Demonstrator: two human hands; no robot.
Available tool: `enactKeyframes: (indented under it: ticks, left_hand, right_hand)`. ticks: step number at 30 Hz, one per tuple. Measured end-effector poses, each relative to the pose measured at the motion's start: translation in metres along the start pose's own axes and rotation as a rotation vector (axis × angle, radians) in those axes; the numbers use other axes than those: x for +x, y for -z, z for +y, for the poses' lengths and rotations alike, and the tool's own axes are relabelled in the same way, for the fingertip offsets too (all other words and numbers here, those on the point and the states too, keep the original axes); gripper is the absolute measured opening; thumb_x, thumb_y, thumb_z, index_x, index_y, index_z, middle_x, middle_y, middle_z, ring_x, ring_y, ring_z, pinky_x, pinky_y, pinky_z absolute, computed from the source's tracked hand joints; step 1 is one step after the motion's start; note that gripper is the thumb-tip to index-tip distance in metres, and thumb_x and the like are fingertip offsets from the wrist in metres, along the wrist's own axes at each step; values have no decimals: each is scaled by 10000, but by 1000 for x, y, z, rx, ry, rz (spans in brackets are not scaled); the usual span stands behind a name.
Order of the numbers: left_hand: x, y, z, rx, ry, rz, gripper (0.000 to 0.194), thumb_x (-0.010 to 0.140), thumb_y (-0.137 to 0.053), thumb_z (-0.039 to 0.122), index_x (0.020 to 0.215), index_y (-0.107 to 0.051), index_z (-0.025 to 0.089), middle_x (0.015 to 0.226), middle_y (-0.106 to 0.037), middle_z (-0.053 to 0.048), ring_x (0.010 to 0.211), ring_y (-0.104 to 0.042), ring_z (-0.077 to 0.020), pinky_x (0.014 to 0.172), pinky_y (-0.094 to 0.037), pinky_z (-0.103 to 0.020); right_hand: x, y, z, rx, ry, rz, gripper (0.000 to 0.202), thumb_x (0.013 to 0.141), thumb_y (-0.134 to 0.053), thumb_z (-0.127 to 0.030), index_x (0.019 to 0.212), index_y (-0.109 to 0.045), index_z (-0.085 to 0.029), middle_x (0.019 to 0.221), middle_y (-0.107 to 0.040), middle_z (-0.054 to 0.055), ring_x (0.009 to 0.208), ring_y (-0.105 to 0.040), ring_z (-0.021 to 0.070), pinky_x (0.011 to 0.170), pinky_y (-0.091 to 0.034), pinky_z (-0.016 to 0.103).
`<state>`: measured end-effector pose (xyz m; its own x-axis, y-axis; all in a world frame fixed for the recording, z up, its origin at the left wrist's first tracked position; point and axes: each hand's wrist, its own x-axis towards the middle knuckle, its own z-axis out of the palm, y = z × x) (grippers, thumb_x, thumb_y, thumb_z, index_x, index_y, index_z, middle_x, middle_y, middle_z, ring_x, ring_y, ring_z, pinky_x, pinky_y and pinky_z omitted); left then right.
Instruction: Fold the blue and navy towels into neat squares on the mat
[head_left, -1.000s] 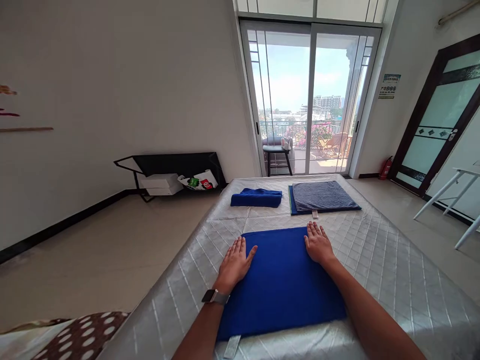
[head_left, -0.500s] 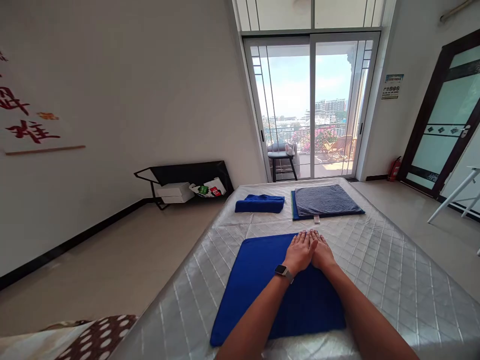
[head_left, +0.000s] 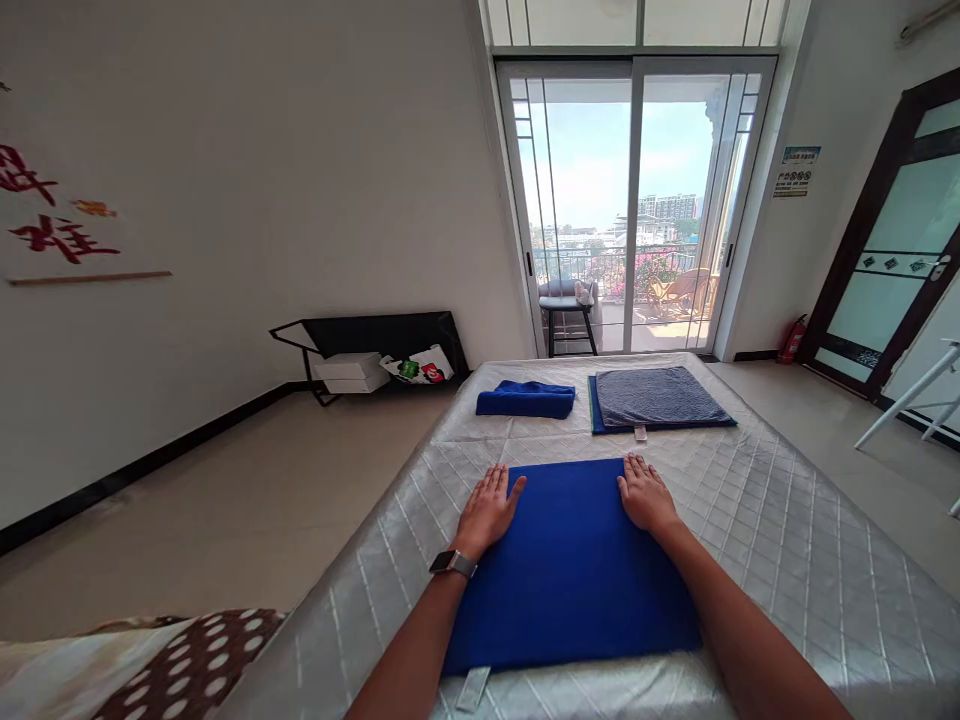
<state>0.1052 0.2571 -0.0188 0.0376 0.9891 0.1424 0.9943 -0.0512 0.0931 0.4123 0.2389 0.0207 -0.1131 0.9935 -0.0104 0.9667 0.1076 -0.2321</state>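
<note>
silver diamond-quilted mattress (head_left: 795,545) across lower frame, flat blue rectangular cloth (head_left: 577,570) at bottom centre, folded blue cloth bundle (head_left: 525,402) mid-frame, grey-topped flat cloth stack (head_left: 664,396) right of centre

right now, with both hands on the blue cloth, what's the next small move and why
Probably slide the left hand and right hand toward the near edge of the blue cloth, pressing: both lie palm-down by its far corners, and most of the cloth stretches from there to that edge, so a stroke could smooth it.
</note>
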Motion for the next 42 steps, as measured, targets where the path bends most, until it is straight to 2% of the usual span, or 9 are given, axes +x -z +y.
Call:
enactKeyframes:
  ticks: [4,11,15,21,27,33,38,42]
  left_hand:
    - [-1,-3,4,-53,39,13,828,992,-125,639,1523,-367,52,1600,-329,-190,1501,-282,-291,1224,-251,-473]
    - [-2,12,14,-106,49,-67,856,986,-133,643,1540,-308,14,1629,-250,-181,1524,-214,-285,1243,-193,-440]
    - [-2,16,18,-102,45,-67,847,991,-144,623,1534,-306,-8,1624,-263,-194,1523,-215,-292,1242,-193,-435]
    - [0,10,19,-116,48,-15,844,982,-154,637,1526,-344,20,1598,-330,-207,1513,-243,-307,1231,-221,-460]
    - [0,7,16,-149,29,-1,839,980,-158,637,1524,-349,26,1592,-343,-210,1511,-249,-315,1229,-220,-488]
    - [0,8,12,-83,12,-22,858,985,-150,632,1517,-339,-14,1599,-318,-227,1508,-257,-313,1231,-222,-456]
    - [0,2,10,-58,19,1,857,980,-93,650,1527,-350,43,1602,-327,-197,1505,-270,-304,1217,-249,-481]
    - [0,-2,7,-18,6,5,831,993,-108,615,1525,-344,22,1603,-314,-212,1501,-279,-307,1220,-249,-482]
  right_hand:
    - [3,-5,4,-40,3,4,625,1025,-198,-347,1579,-243,-60,1642,-233,127,1531,-165,199,1232,-134,377]
    - [4,-3,5,-101,-3,12,607,1035,-209,-339,1572,-264,-63,1632,-272,143,1524,-197,199,1223,-182,375]
    - [1,3,4,-138,24,20,587,1033,-208,-316,1569,-292,-90,1636,-261,143,1521,-211,210,1215,-214,418]
    - [-14,11,-2,-160,-20,-30,618,1031,-188,-356,1585,-242,-87,1648,-218,125,1531,-164,210,1223,-199,422]
    - [-29,8,-9,-128,-27,-42,647,1026,-179,-364,1574,-227,-22,1646,-205,145,1534,-145,213,1230,-171,403]
    - [-33,8,-12,-89,-33,-31,643,1026,-183,-364,1578,-224,-37,1647,-210,131,1534,-148,200,1231,-151,382]
    - [-34,9,-13,-27,-49,-38,652,1030,-167,-387,1583,-198,-43,1653,-183,121,1537,-124,196,1236,-129,386]
    - [-33,7,-13,32,-59,-42,653,1029,-184,-389,1584,-188,-46,1654,-176,116,1539,-110,190,1239,-112,381]
